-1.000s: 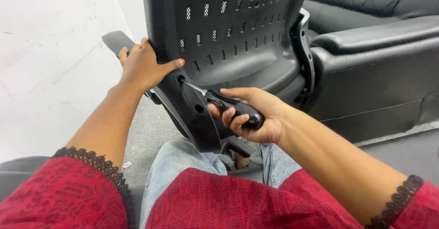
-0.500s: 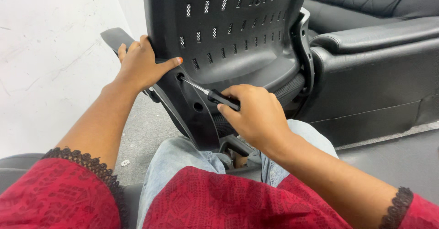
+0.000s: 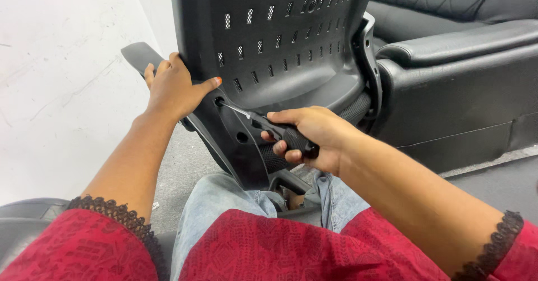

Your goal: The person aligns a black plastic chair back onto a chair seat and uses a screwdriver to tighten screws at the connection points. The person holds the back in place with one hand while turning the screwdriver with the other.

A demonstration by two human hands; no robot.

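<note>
A black plastic office chair back [image 3: 280, 40] with rows of small slots stands upright in front of me. My left hand [image 3: 174, 87] grips its left edge, thumb resting on the shell. My right hand [image 3: 314, 138] is closed around the black handle of a screwdriver [image 3: 274, 129]. The metal shaft points up and left, with its tip in a hole in the chair's curved support bracket [image 3: 238, 146].
A black leather sofa [image 3: 459, 73] stands close on the right. A white wall [image 3: 61, 79] is on the left. The chair's armrest [image 3: 139, 54] sticks out behind my left hand. My knees in light jeans [image 3: 224, 202] sit under the bracket on a grey floor.
My right hand has rolled on the screwdriver handle, from palm-up to knuckles-up and back to fingers showing. My left hand stays on the chair edge.
</note>
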